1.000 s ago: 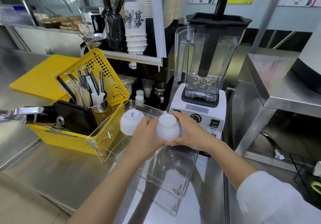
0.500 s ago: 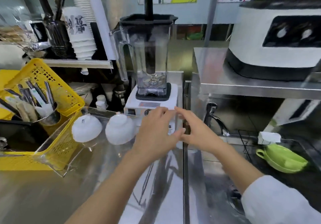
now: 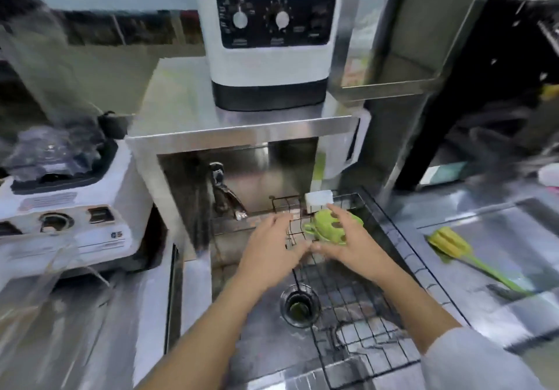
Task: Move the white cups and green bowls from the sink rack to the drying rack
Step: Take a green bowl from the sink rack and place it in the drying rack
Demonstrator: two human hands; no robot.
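Observation:
A black wire sink rack (image 3: 363,299) lies over the steel sink. Green bowls (image 3: 325,229) sit stacked at its far end, next to a white sponge-like block (image 3: 319,199). My right hand (image 3: 344,244) hovers over the green bowls with fingers spread, partly hiding them; I cannot tell whether it touches them. My left hand (image 3: 272,247) is open just left of the bowls, over the rack's left edge, holding nothing. No white cups are in view, and the picture is blurred.
A tap (image 3: 223,196) juts out behind the sink, and a drain (image 3: 299,305) lies below my hands. A white blender base (image 3: 66,223) stands at left. A white machine with dials (image 3: 272,41) sits on a steel shelf above. A yellow-green brush (image 3: 459,253) lies at right.
My view swung right from the clear drying rack, where two white cups were left, to the sink. Both empty hands moved right and now reach over the green bowls.

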